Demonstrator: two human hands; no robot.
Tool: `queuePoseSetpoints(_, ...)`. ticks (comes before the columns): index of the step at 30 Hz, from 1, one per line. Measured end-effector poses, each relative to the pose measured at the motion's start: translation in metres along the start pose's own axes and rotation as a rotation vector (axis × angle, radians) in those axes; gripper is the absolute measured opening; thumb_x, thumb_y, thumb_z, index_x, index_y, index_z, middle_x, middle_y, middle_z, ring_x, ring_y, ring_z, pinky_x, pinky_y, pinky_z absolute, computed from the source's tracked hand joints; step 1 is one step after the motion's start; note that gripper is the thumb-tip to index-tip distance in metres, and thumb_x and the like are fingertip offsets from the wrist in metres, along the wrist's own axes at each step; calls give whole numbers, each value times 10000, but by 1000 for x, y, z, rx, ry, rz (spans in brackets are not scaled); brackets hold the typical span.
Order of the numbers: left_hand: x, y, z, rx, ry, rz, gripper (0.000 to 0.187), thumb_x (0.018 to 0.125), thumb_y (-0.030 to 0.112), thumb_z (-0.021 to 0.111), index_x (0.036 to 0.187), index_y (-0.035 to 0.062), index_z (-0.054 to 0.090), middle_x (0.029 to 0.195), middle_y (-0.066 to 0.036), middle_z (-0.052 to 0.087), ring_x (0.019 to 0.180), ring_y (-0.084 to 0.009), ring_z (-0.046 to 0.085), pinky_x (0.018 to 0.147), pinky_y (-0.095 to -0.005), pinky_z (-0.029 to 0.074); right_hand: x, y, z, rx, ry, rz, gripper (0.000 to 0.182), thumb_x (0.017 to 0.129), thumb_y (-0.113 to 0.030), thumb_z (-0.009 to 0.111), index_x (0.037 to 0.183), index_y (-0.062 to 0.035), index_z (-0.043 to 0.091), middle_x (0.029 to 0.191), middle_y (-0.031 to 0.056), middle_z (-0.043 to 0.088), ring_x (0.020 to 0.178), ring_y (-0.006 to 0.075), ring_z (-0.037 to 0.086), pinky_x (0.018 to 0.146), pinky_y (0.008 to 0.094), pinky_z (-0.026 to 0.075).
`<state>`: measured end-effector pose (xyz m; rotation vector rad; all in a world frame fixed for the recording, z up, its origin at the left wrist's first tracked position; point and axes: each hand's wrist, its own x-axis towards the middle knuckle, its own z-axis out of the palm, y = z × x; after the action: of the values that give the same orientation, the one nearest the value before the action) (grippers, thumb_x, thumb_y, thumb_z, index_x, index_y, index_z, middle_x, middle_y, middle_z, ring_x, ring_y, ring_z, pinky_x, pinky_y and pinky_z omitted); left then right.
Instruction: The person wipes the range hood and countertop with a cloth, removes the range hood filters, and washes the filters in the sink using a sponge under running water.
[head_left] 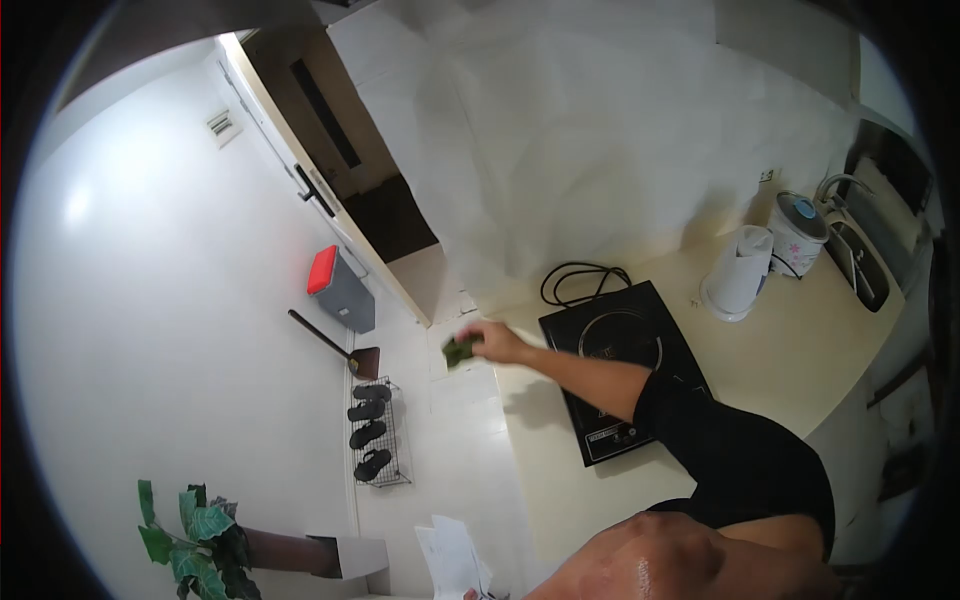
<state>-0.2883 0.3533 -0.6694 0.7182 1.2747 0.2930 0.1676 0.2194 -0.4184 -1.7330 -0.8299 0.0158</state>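
Observation:
My right hand (497,343) reaches out past the left edge of the counter, at the end of a black-sleeved arm. Its fingers are closed on a small dark green thing (459,351), blurred, whose kind I cannot tell. White floor shows beneath it. My forearm passes over a black induction cooktop (625,325) with a round ring marking and a control panel. A large patch of bare skin fills the bottom edge, close to the camera. My left hand does not show.
On the cream counter (770,370) stand a white kettle-like jug (738,278), a rice cooker (797,235) and a sink (862,265). A black cord (585,280) lies behind the cooktop. Leftward are a red-lidded bin (343,292), dustpan (364,362), shoe rack (378,435), plant (205,530) and white papers (450,555).

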Motion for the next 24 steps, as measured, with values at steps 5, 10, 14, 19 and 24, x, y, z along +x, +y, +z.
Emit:
queuePoseSetpoints(5, 6, 6, 25, 31, -37, -7, 268, 723, 134, 562, 933, -23, 511, 803, -98, 564, 682, -242, 580, 599, -349, 474, 73, -113, -140, 362, 470, -194, 366, 671, -3, 541, 1033, -56, 549, 916, 44, 603, 840, 141, 554, 781, 282, 446)
queuePoseSetpoints(10, 7, 10, 37, 42, -62, -4, 260, 723, 136, 563, 924, -20, 510, 796, -96, 562, 675, -239, 578, 594, -347, 473, 101, -214, -258, -270, 1061, -672, 357, 668, -38, 605, 1020, -47, 549, 982, 147, 571, 872, 284, 574, 784, 333, 461)
queuePoseSetpoints(14, 6, 9, 39, 21, -65, -1, 254, 723, 137, 564, 918, -17, 510, 791, -93, 560, 669, -238, 577, 590, -346, 472, 142, -262, -315, -460, 1279, -883, 376, 620, -16, 615, 991, -61, 573, 997, 137, 546, 930, 305, 526, 817, 362, 438)
queuePoseSetpoints(19, 6, 5, 41, -7, -60, 6, 246, 724, 138, 564, 910, -13, 510, 784, -91, 558, 662, -235, 575, 584, -344, 471, 201, -281, -292, -661, 1313, -740, 175, 722, -47, 548, 883, -14, 607, 1078, 163, 538, 974, 333, 493, 813, 407, 440)
queuePoseSetpoints(24, 8, -2, 47, -15, -51, 11, 238, 724, 140, 565, 901, -9, 509, 777, -88, 556, 655, -233, 573, 579, -343, 470, 230, -287, -232, -945, 1183, -918, 384, 629, -32, 594, 1010, -81, 578, 1022, 99, 533, 973, 280, 476, 850, 358, 406)
